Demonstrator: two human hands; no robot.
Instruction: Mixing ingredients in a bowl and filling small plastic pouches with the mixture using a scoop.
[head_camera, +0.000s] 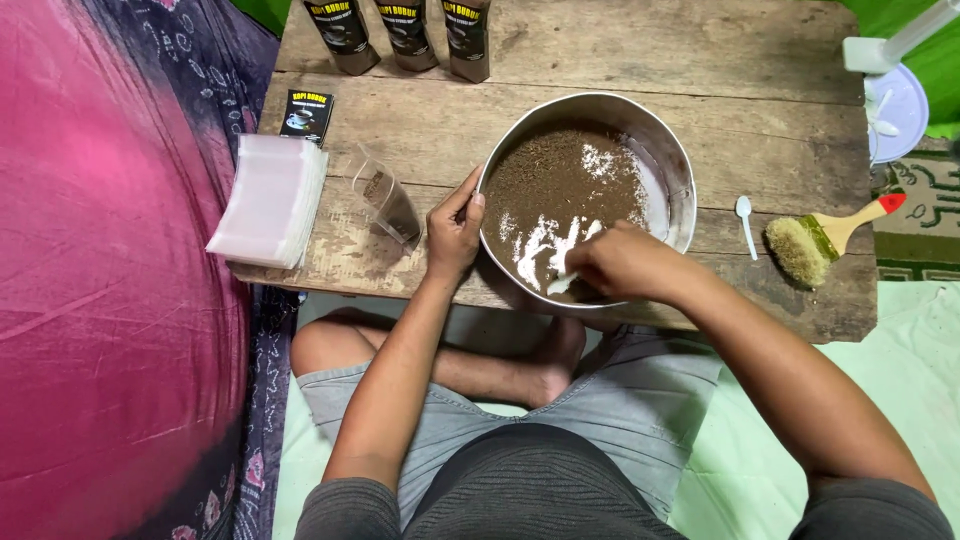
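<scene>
A round metal bowl (676, 170) sits on a low wooden table (760, 80). It holds brown powder (560, 180) streaked with white powder (540, 243). My left hand (455, 228) grips the bowl's left rim. Over the bowl's near side, my right hand (622, 262) holds a white spoon (562, 282) dipped into the powder.
A stack of clear plastic bags (270, 200) and a clear bag with some brown powder (390, 205) lie left of the bowl. Three dark pouches (405, 35) stand at the back. A small white spoon (746, 225) and a brush (820, 240) lie at the right. Pink cloth (100, 280) fills the left.
</scene>
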